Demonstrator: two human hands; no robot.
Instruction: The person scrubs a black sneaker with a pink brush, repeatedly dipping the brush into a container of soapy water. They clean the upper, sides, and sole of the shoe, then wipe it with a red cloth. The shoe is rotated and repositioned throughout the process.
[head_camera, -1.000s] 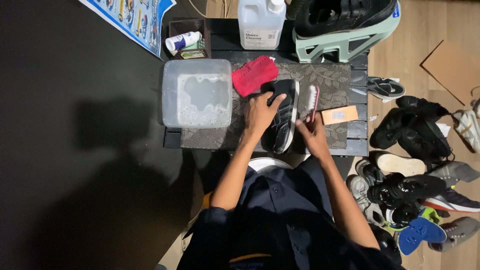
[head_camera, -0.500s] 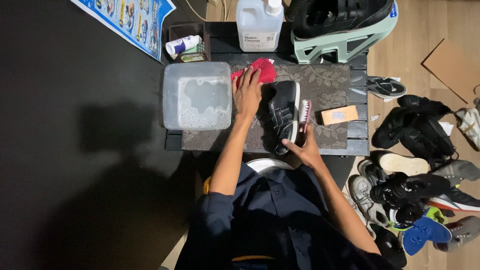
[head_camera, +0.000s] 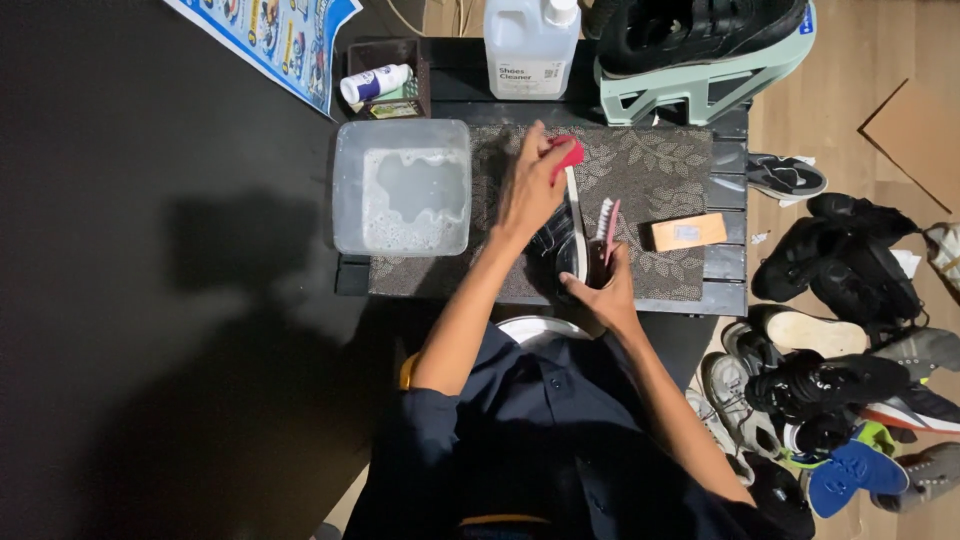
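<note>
floor (head_camera: 820, 90): light wood | table (head_camera: 725, 270): black, slatted | left: dark

Dim overhead light, deep shadow at left, slight blur throughout.

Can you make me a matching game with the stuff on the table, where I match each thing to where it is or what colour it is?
Things:
1. red cloth
2. brush
3. clear tub
4. orange block

Places and states:
A. holds foamy water, at the mat's left end
B. lies alone on the mat, to the right of both hands
C. gripped in the left hand
D. held in the right hand, bristles up beside the black shoe

Pairs: 1-C, 2-D, 3-A, 4-B
</note>
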